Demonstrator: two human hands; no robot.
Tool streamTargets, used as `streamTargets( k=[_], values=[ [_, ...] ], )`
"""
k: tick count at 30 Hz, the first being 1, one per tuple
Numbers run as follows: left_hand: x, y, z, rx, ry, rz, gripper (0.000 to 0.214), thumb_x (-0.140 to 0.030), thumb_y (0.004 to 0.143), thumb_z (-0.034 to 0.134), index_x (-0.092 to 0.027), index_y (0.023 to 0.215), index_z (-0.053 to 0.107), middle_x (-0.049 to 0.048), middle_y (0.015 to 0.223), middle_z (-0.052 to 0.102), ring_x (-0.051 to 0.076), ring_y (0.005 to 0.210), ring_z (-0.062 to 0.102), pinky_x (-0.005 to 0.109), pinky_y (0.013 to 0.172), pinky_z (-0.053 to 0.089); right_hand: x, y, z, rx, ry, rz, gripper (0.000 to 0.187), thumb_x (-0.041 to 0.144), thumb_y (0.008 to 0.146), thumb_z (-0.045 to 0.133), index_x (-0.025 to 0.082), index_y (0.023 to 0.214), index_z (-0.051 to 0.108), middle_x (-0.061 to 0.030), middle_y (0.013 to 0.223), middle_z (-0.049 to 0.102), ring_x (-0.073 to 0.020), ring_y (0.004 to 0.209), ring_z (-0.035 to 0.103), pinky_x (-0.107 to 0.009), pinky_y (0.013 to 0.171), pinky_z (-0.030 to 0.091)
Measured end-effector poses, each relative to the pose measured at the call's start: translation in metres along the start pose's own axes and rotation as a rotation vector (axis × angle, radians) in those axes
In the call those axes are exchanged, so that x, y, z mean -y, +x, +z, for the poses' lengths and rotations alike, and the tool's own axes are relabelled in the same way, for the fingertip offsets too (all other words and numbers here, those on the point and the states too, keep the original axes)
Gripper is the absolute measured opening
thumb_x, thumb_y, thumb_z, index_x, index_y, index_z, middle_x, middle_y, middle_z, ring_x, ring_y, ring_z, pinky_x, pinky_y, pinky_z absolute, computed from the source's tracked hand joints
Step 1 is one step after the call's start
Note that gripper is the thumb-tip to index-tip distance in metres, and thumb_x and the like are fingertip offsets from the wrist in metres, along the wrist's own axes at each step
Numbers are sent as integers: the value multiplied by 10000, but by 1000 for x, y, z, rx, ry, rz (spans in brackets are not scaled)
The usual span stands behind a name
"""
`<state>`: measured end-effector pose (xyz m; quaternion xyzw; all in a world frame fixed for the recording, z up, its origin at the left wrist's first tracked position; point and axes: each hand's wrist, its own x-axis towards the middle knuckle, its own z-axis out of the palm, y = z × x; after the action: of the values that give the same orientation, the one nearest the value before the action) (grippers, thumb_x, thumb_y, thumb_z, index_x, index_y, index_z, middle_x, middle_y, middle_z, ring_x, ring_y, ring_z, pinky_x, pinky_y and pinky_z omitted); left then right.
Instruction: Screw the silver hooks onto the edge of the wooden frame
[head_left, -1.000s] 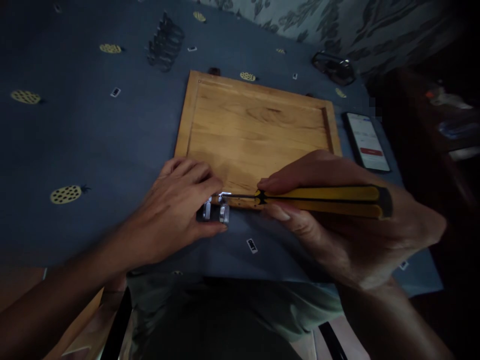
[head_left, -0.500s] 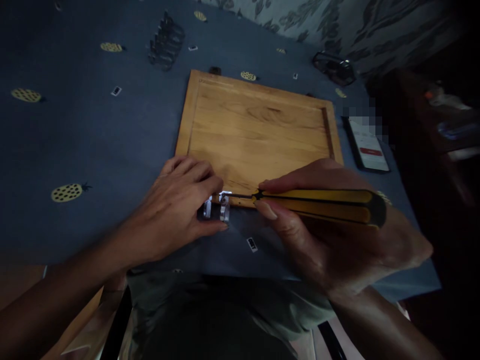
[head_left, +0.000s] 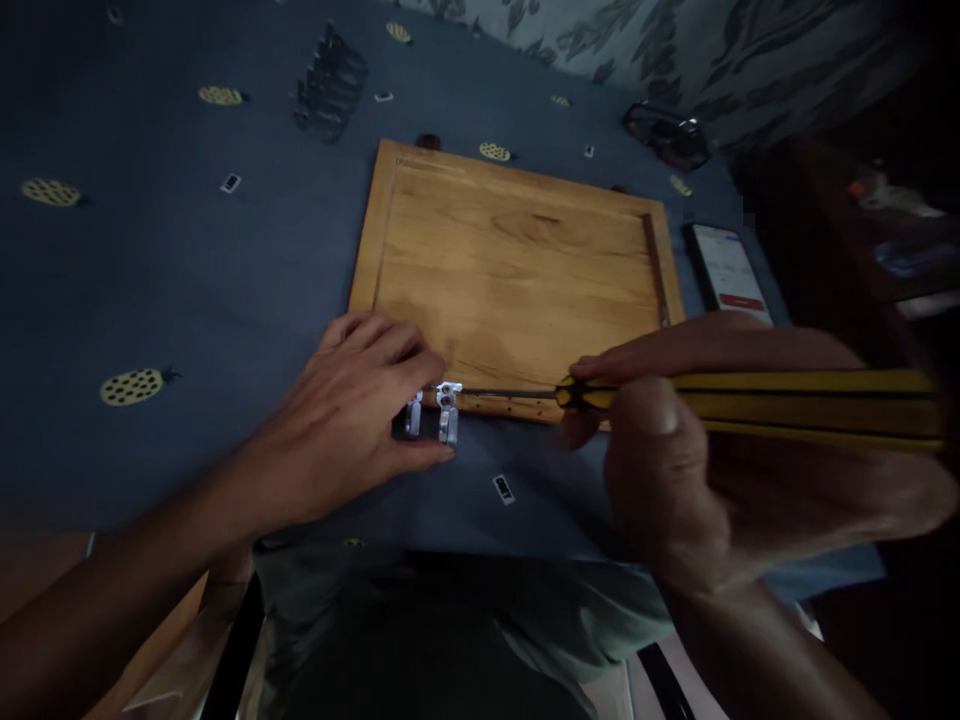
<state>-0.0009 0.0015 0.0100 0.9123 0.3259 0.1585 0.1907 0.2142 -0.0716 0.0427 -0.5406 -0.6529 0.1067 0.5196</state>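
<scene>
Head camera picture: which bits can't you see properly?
All in the head view:
- metal hinge: its left part is hidden under the fingers of the left hand.
- screwdriver: the handle end fades into the dark right edge, and the tip is too small to tell if it meets a screw.
- phone: the screen writing is too small, and the near end is hidden behind the right hand.
- dark metal object: too dim to identify.

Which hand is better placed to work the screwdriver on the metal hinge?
Right, probably. The right hand grips the screwdriver, and its tip sits at the hinge. The left hand only holds the hinge at the board's edge.
</scene>
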Motion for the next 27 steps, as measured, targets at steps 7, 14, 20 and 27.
streamTargets(
  k=[7, 14, 20, 27],
  values=[
    [1, 0, 3, -25, 24, 16, 378, -426, 829, 922, -192, 993, 674, 43, 1024, 669, 314, 1063, 636, 484, 980, 470, -9, -1, 11, -16, 48, -144, 75, 144, 915, 779, 188, 975, 773, 17, 901, 760, -122, 709, 707, -301, 596, 572],
    [1, -1, 2, -34, 16, 23, 383, -427, 835, 914, -200, 1013, 663, 35, 1042, 669, 301, 1065, 629, 471, 990, 464, -11, 0, 6, -53, 35, -148, 24, 169, 922, 780, 186, 939, 774, 6, 876, 765, -124, 686, 710, -305, 573, 537],
    [1, 0, 0, 12, -1, -18, 374, -447, 839, 892, -198, 1010, 671, 40, 1040, 676, 306, 1075, 634, 492, 1021, 478, -8, -2, -1, -86, 18, -62, 35, 182, 954, 767, 208, 931, 759, 15, 817, 727, -107, 628, 660, -321, 541, 485],
    [7, -1, -7, 42, -78, -25, 462, -514, 812, 895, -223, 1095, 675, 41, 1095, 712, 301, 1110, 664, 485, 1046, 520, -9, -13, -10, -94, -35, 7, 32, 252, 988, 734, 273, 982, 757, -6, 840, 726, -160, 641, 654, -386, 555, 486]
  ],
)
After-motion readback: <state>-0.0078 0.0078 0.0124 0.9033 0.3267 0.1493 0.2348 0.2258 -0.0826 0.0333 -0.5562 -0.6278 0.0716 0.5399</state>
